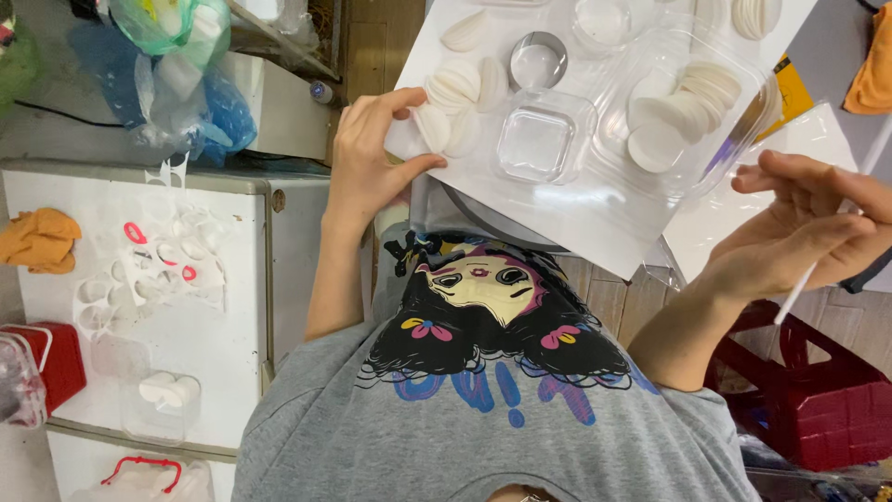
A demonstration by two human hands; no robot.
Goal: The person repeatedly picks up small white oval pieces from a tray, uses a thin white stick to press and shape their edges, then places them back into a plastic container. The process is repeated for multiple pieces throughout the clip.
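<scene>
The left hand (pixel 367 158) rests at the near edge of a white board (pixel 576 209), thumb and fingers closed on a white disc (pixel 429 127) from a small pile lying there. The right hand (pixel 808 228) is off the board's right side, fingers loosely curled around a thin white stick (pixel 806 279) that runs down past the palm.

On the board, just beyond the left hand's pile, more discs (pixel 460 79) overlap one another beside a round metal cutter (pixel 537 61). Next to them sits a small square clear tub (pixel 536 141), holding nothing that shows. To its right a larger clear tray (pixel 688 107) holds a fanned stack of white discs. Further back are a round clear lid (pixel 602 20) and another stack of discs (pixel 754 14) at the board's far edge.

Left of the person, a white counter (pixel 232 307) carries clear plastic holders, one with a white piece inside (pixel 167 389), and an orange cloth (pixel 39 240). A red stool (pixel 818 395) stands below the right hand.
</scene>
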